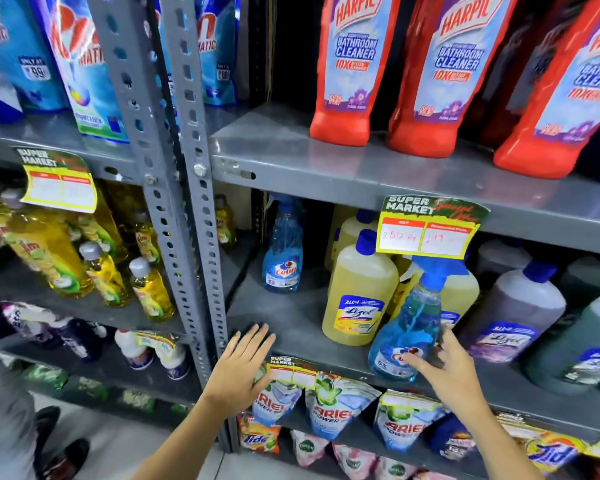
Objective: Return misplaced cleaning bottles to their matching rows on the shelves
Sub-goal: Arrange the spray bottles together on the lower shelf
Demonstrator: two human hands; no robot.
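Note:
A blue Colin spray bottle (409, 323) leans tilted at the front edge of the middle grey shelf (291, 317), in front of the yellow Lizol bottles (357, 292). My right hand (451, 372) grips its lower body, thumb across the label and fingers behind. A second blue Colin spray bottle (283, 258) stands upright alone at the shelf's back left. My left hand (239, 368) is open with its fingers spread, resting at the shelf's front edge near the left upright and holding nothing.
Purple Lizol (513, 313) and green Lizol (582, 341) rows stand to the right. Red Harpic bottles (350, 64) fill the shelf above. A price tag (430, 226) hangs over the yellow row. Ariel pouches (329, 407) sit below. Another person's shoes (63, 459) are at lower left.

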